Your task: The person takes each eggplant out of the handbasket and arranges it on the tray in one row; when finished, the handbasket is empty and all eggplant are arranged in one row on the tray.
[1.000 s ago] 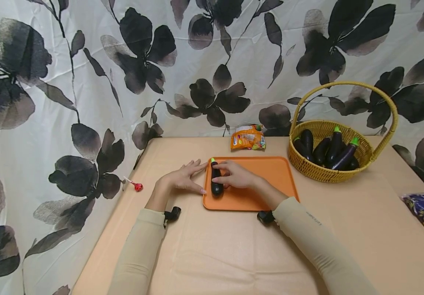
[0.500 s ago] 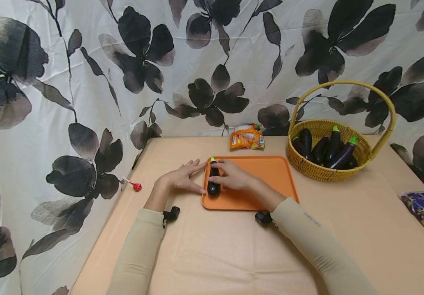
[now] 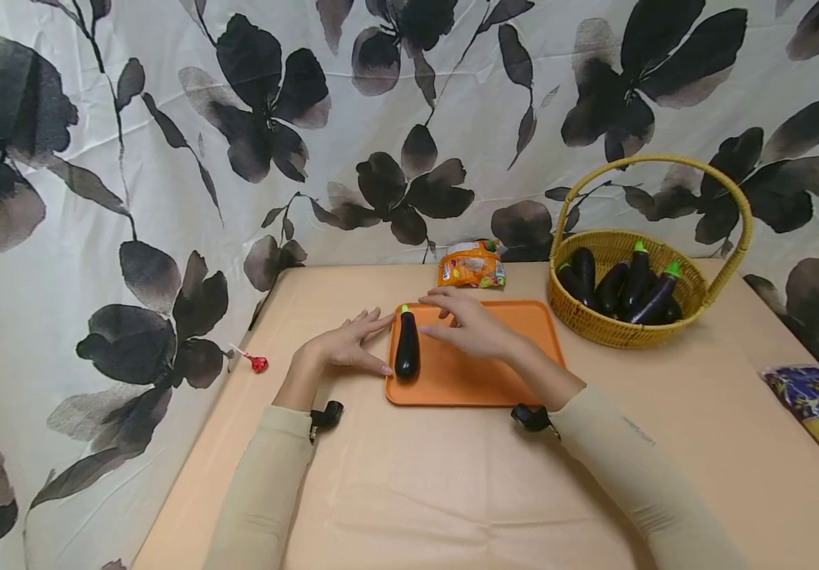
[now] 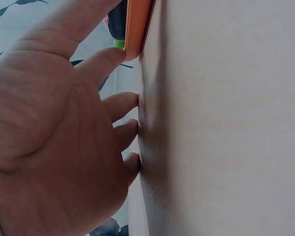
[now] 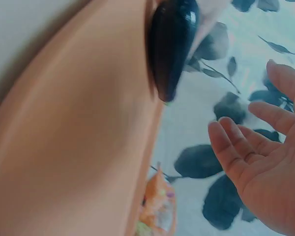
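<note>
A dark eggplant [image 3: 407, 348] with a green stem end lies lengthwise along the left side of an orange tray [image 3: 483, 372]. My left hand [image 3: 341, 344] rests at the tray's left edge, fingers spread; in the left wrist view its forefinger touches the tray rim [image 4: 133, 29]. To the right of the eggplant, my right hand [image 3: 476, 326] hovers over the tray with loosely bent fingers and holds nothing. The right wrist view shows a gap between that hand [image 5: 265, 157] and the eggplant [image 5: 172, 49].
A wicker basket [image 3: 594, 326] with several eggplants [image 3: 638, 277] stands at the back right. Behind the tray lies an orange snack bag [image 3: 472, 265]. A red lollipop [image 3: 258, 364] is on the left, and a blue and yellow packet [image 3: 818, 419] at the right edge.
My right hand has let go of the eggplant and moved up and to the right, after shifting it toward the tray's left edge. The left hand stays at the rim.
</note>
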### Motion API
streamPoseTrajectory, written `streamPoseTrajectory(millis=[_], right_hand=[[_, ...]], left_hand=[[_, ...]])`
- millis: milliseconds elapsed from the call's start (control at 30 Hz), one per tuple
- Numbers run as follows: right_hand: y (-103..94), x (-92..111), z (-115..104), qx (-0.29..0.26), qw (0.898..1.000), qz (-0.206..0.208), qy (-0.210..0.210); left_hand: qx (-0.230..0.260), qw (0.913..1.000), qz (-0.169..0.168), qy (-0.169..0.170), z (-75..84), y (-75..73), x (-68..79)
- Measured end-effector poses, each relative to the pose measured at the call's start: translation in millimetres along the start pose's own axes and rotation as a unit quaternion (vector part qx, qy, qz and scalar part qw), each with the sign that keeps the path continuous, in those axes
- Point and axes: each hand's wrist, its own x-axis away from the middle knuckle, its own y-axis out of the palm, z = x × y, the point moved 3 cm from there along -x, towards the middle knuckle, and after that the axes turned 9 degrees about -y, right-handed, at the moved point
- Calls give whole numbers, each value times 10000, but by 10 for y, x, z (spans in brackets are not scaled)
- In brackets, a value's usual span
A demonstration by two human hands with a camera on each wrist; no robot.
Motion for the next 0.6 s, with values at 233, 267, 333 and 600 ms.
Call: streamPoseTrajectory(millis=[233, 267, 333, 600], right_hand=[[-288, 212, -98, 143, 9971, 638, -391], [-337, 248, -107, 166, 9962, 724, -463], [-436, 317, -115, 261, 9941, 891, -555], [-780, 564, 22, 519, 9828, 1679, -573]], left_hand=[[113, 9999, 29, 33, -37, 5, 16], [125, 9999, 23, 36, -34, 6, 16], [155, 9999, 6, 25, -28, 7, 13], [152, 9999, -6, 7, -15, 8, -12]])
